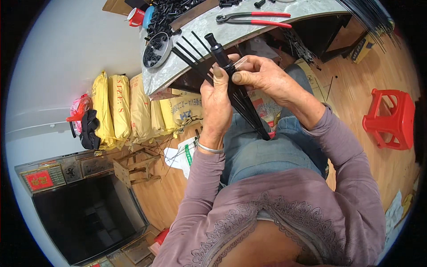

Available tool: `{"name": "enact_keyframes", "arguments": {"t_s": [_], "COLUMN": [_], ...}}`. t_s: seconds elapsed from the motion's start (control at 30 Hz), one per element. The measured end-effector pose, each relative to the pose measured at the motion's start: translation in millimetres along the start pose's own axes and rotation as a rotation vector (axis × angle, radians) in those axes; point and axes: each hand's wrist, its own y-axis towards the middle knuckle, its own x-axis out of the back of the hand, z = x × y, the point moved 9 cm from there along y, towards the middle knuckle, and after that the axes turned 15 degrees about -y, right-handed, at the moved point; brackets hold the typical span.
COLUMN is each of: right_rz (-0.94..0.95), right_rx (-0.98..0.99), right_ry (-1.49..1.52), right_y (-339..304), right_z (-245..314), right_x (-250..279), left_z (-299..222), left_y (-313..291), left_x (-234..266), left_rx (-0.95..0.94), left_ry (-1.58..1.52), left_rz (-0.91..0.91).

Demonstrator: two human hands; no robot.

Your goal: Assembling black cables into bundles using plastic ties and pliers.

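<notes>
One black tube (219,51) and a bundle of black rods (250,111) held over the lap

The left grip (216,100) is closed around the rods, thumb against the tube's lower part, while the right grip (262,76) pinches near the same spot with thumb and fingers. The fingers hide where tube and rods meet. At least three rod ends fan out beyond the left thumb.

The edge of the tabletop (189,44) runs just beyond the hands, behind the tube in this view. Upon it are one pair of red-handled pincers (269,23), one round bowl (167,57) of small black parts, one red cup (138,18) and a heap of black pieces (171,20), too many to count. One sheaf of dark rods (367,15) juts past the far right end. Below, at least three yellow sacks (119,107) stand left; one red stool (391,118) stands well apart, right
</notes>
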Motion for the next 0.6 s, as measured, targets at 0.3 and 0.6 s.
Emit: {"name": "enact_keyframes", "arguments": {"t_s": [0.3,0.6], "right_rz": [0.132,-0.217], "right_rx": [-0.016,0.129], "right_ry": [0.056,-0.137], "right_y": [1.9,4.7], "right_z": [7.3,6.6], "right_x": [-3.2,1.5], "left_z": [4.2,8.7], "left_y": [-1.9,10.0], "left_x": [-10.3,11.4], "left_rx": [0.035,-0.109], "left_ry": [-0.084,-0.066], "left_rz": [0.031,-0.132]}}
